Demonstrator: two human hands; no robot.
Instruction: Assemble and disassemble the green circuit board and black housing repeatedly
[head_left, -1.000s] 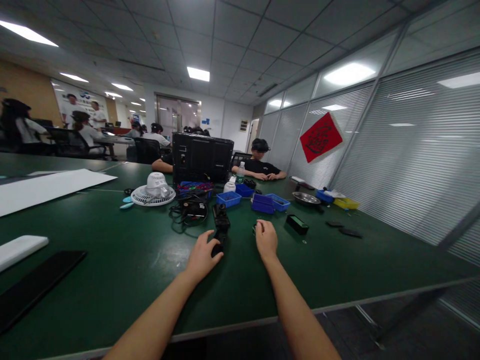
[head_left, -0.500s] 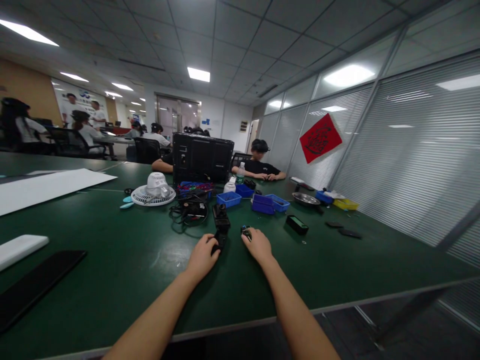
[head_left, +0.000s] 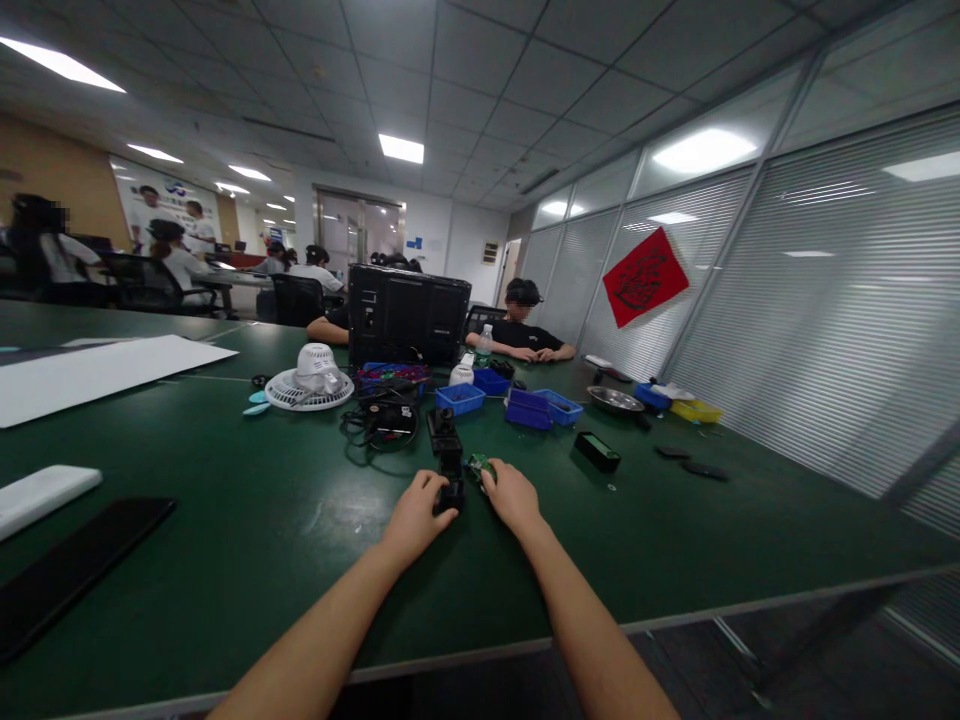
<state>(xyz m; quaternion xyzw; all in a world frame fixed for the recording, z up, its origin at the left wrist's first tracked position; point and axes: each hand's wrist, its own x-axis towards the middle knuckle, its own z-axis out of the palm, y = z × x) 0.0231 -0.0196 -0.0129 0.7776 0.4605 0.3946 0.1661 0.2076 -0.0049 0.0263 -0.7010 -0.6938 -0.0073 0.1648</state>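
Observation:
My left hand (head_left: 415, 518) rests on the green table (head_left: 225, 520) with its fingers closed round the near end of a long black device (head_left: 447, 452). My right hand (head_left: 514, 496) lies just to the right of it, pinching a small green part (head_left: 478, 466) against the device's side. Both forearms reach in from the bottom edge of the view.
Behind the hands lie a tangle of black cable (head_left: 382, 425), a white fan (head_left: 310, 378), blue bins (head_left: 459, 398), a black box (head_left: 407, 315), a small black case (head_left: 597, 450) and a metal bowl (head_left: 614, 399). A seated person (head_left: 525, 330) works across the table. A white slab (head_left: 45, 492) and black panel (head_left: 75, 565) lie left.
My right hand has moved left from open table with a small part, up to the black device. My left hand has kept its grip on the device's near end.

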